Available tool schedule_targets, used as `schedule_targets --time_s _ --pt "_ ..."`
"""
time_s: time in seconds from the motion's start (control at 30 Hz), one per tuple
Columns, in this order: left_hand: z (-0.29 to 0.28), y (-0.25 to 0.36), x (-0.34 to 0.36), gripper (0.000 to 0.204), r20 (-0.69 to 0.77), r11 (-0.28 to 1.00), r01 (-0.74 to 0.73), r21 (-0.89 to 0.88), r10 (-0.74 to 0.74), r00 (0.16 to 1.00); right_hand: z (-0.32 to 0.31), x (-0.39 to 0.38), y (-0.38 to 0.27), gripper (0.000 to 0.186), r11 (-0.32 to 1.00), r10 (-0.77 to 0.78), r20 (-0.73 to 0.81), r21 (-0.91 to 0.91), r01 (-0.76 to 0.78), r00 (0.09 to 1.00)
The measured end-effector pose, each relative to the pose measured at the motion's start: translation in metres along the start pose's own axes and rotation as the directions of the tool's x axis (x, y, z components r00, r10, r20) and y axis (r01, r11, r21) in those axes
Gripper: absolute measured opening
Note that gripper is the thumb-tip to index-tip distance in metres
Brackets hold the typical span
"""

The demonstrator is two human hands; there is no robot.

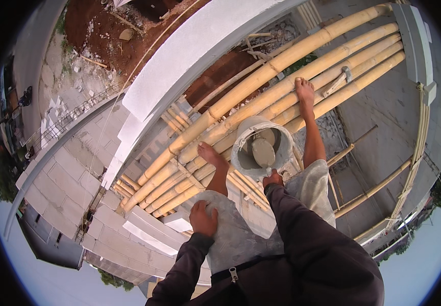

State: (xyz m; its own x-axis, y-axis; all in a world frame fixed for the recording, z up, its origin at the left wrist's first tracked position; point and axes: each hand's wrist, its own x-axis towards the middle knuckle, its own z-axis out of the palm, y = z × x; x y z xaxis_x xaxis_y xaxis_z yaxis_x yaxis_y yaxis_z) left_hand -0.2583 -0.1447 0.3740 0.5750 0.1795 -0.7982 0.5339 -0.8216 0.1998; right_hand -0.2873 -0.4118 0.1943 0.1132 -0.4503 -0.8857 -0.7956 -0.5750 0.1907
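Observation:
A bucket (241,153) smeared with grey mortar stands between my bare feet, its mouth tipped towards me. Inside it lies wet grey mortar (248,155). My right hand (272,178) is closed around the handle of a trowel at the bucket's near rim. The rounded trowel blade (263,153), coated with mortar, reaches into the bucket. My left hand (203,218) rests open over my left knee, fingers spread on the grey-stained trousers (230,224), holding nothing.
My feet stand on a scaffold of bamboo poles (261,107) high above the ground. A hammer (337,81) lies on the poles beyond my right foot. A white curved ledge (164,71) runs along the far side. Red soil (98,35) and rubble lie below.

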Motion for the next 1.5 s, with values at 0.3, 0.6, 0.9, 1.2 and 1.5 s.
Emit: schedule_targets --time_s 0.3,0.6,0.9,1.2,1.5 --pt "0.021 0.023 -0.006 0.034 0.005 0.994 0.106 0.015 -0.106 0.994 0.005 -0.021 0.047 0.044 0.992 -0.095 -0.149 0.064 0.105 0.984" --pt "0.037 0.029 -0.012 0.036 0.007 0.989 0.144 0.045 -0.145 0.989 -0.001 -0.012 0.058 0.058 0.968 -0.009 -0.089 0.250 0.031 0.996" --pt "0.043 0.058 -0.002 0.039 0.028 0.979 0.197 0.052 -0.198 0.980 -0.198 0.037 -0.148 0.027 0.375 -0.390 -0.453 0.717 0.587 0.802" --pt "0.044 0.078 0.010 0.041 0.086 0.960 0.230 0.158 -0.246 0.966 -0.509 0.103 -0.383 0.015 -0.009 -0.281 -0.729 0.653 0.758 0.625" --pt "0.036 0.073 0.010 0.043 0.108 0.957 0.210 0.201 -0.235 0.966 -0.464 0.060 -0.400 0.014 -0.087 -0.401 -0.524 0.838 0.538 0.751"
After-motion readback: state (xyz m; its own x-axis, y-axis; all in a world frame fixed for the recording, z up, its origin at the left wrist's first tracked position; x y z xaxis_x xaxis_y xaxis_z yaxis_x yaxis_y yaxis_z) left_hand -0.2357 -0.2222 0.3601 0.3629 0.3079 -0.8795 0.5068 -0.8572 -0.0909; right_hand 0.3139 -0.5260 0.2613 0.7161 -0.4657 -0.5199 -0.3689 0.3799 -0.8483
